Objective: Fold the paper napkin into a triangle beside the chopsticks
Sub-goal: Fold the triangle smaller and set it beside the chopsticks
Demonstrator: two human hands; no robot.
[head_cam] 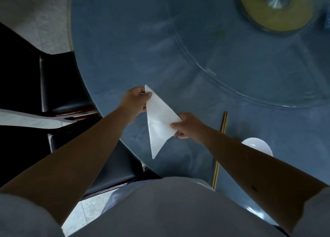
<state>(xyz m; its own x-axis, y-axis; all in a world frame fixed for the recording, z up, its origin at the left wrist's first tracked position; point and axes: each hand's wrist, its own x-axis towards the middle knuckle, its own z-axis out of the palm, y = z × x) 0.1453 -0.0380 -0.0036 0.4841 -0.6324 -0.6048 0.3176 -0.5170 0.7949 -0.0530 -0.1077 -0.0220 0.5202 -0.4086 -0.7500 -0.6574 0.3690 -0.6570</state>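
Observation:
A white paper napkin (159, 122) in a triangle shape hangs above the blue round table (125, 58), its long point aimed down toward me. My left hand (136, 100) pinches its upper corner. My right hand (187, 125) pinches its right corner. A pair of light wooden chopsticks (220, 147) lies on the table just right of my right hand, partly hidden under my right forearm.
A white bowl (257, 146) sits to the right of the chopsticks. A glass turntable (250, 66) with a gold and metal hub (275, 6) covers the table's far right. Dark chairs (60, 83) stand along the table's left edge.

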